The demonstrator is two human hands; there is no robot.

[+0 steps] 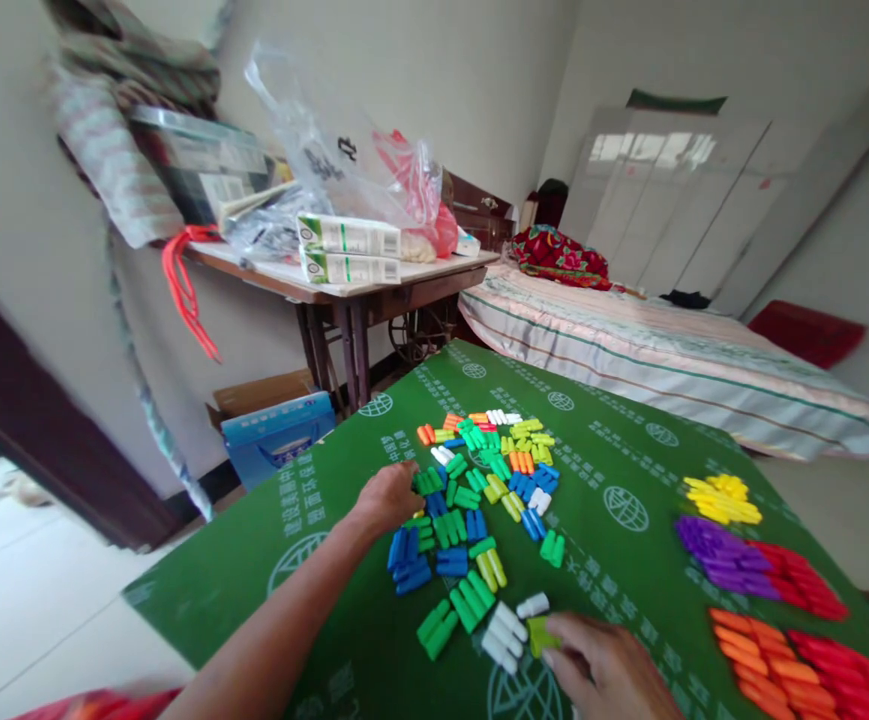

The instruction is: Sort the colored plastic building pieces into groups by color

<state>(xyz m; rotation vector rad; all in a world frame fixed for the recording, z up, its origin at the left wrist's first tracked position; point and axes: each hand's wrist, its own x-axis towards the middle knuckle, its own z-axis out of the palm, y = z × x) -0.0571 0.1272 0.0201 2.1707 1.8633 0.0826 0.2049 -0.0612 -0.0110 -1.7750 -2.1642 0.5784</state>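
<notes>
Small tube-shaped plastic pieces in green, blue, white, orange and yellow-green lie scattered on a green printed board. My left hand (389, 497) reaches to the left edge of this spread, fingers curled and closed beside a green bundle (428, 482). Its fingertips touch the bundle's near side; what they pinch, if anything, is hidden. Close to the board's near side, my right hand (605, 664) pinches a yellow-green piece (541, 636) between thumb and fingers. White pieces (505, 637) lie just left of it, and a single white piece (533, 605) lies just beyond.
Sorted piles stand at the right: yellow (724, 498), purple (726, 557), red (801, 580) and orange (771, 662). Beyond the green board (599, 440) are a cluttered side table (284, 285), a blue box (276, 435) and a bed (666, 345).
</notes>
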